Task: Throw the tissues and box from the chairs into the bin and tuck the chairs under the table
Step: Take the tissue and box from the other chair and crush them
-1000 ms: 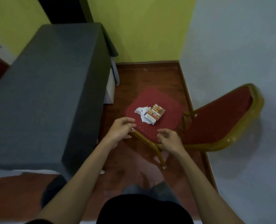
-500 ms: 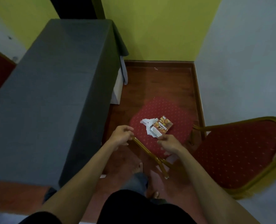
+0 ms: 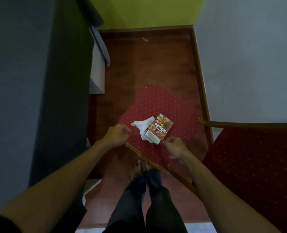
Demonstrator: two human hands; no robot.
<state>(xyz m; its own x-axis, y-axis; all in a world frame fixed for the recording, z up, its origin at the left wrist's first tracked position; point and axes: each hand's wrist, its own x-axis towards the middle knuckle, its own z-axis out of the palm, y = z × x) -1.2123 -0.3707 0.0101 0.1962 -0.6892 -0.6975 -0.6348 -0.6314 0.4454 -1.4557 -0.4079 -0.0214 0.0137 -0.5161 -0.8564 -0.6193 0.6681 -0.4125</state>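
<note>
The snack box (image 3: 159, 130) lies on the red chair seat (image 3: 164, 105) near its front edge, long side slanting away, tissues (image 3: 141, 126) touching its left. The right hand (image 3: 173, 147) is nearest, fingers curled, holding nothing. The left hand (image 3: 116, 134) is curled by the tissues, empty too.

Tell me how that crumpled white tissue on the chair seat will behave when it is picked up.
The tissue looks thin and crumpled, so it will probably be floppy and nearly weightless. Part of it lies under the box, so it may drag or snag if pulled alone. On the fabric chair seat it seems unlikely to slide.
</note>
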